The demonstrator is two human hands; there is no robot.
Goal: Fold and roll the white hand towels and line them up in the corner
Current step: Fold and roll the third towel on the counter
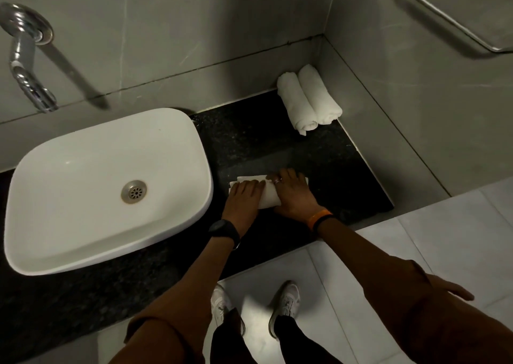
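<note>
A white hand towel (268, 196) lies partly rolled on the black stone counter (333, 175), just right of the basin. My left hand (244, 197) presses on its left part, and my right hand (294, 191) lies over its right part with fingers curled over the roll. A flat strip of the towel shows beyond my fingers. Two rolled white towels (308, 100) lie side by side in the far right corner against the wall.
A white countertop basin (69, 197) fills the left of the counter, with a chrome wall tap (27, 66) above it. Grey tiled walls enclose the corner. A chrome rail (455, 22) hangs on the right wall. The counter's front edge runs above my shoes.
</note>
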